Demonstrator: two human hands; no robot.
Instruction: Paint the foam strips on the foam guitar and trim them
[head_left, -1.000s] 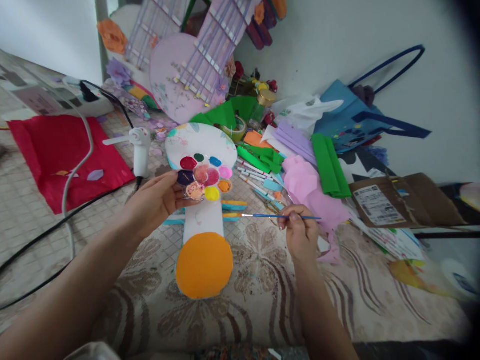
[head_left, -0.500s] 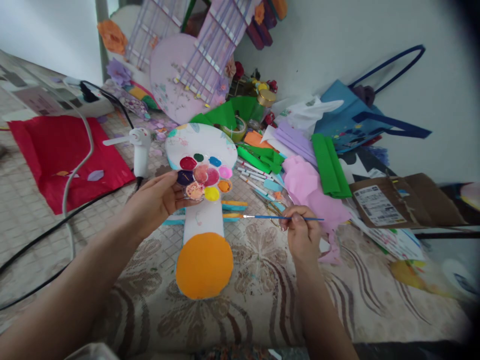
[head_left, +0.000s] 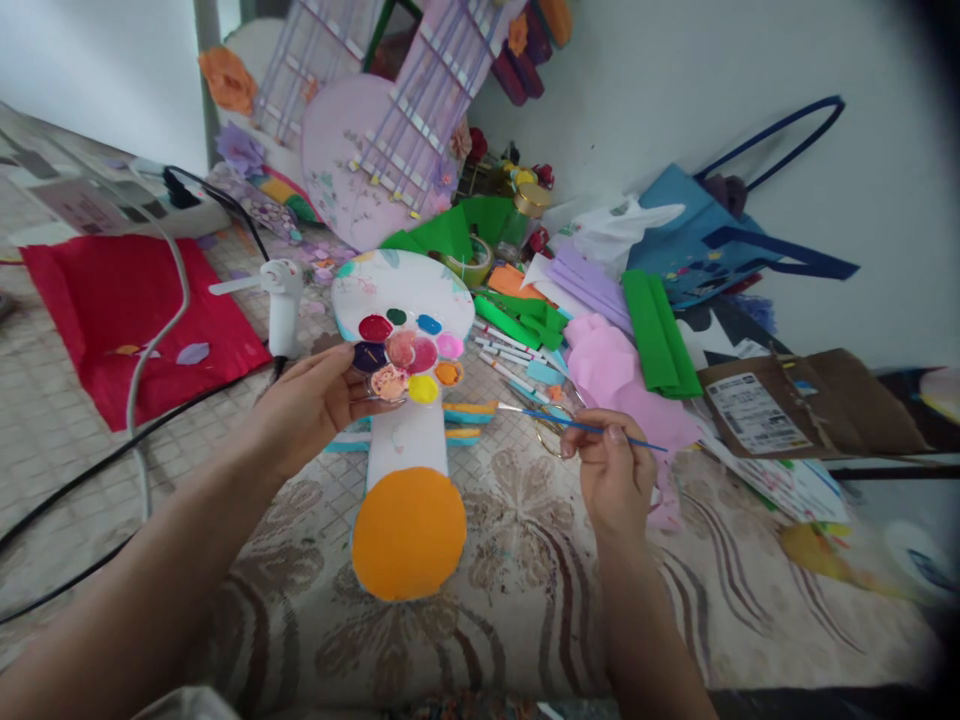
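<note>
My left hand (head_left: 315, 400) grips a round paint palette (head_left: 409, 355) by its left edge; its wells hold red, blue, pink, yellow, orange and purple paint. My right hand (head_left: 611, 465) pinches a thin blue paintbrush (head_left: 577, 423), whose tip points left toward the palette and ends a little to its right. Below the palette a white paper cut-out (head_left: 409, 440) lies flat on the patterned cloth, with a round top and an orange-painted circle (head_left: 409, 532) at its lower end.
Red paper (head_left: 127, 310) and cables (head_left: 150, 330) lie at the left beside a white hand-held fan (head_left: 283, 300). Green, purple and pink paper, markers (head_left: 510, 355) and tape (head_left: 469, 262) crowd the back. A blue bag (head_left: 697, 240) and brown cardboard (head_left: 802, 400) sit at the right.
My right hand has tilted the brush, raising its tip end and shifting slightly to the right. The left hand and palette have stayed where they were.
</note>
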